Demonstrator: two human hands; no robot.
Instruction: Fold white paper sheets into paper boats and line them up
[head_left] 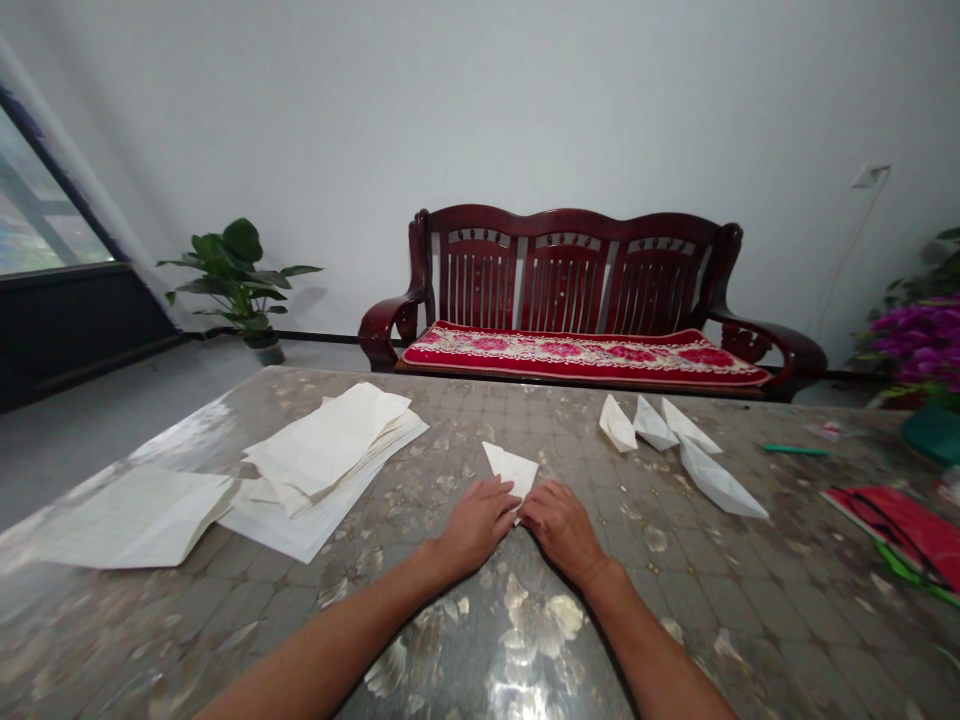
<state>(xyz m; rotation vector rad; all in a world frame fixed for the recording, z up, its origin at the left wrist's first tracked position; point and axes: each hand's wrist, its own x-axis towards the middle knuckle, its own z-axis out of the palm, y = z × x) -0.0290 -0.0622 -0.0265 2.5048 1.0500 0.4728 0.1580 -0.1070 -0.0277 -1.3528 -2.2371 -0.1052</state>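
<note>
A small piece of folded white paper [513,468] lies on the table in front of me, its pointed corner aimed away to the left. My left hand [478,522] holds it down from the left, fingers closed over its near edge. From the right, my right hand [561,528] pinches the same near end, its fingers curled in. The two hands almost meet there, and the fingertips hide the lower part of the paper. Several folded paper boats [721,482] sit apart to the right.
Loose white sheets [330,445] lie in a pile on the left, beside a folded paper stack [139,515]. On the right are a green pen [796,450] and a red booklet [919,525]. Past the patterned table [480,400] stands a wooden bench [570,265].
</note>
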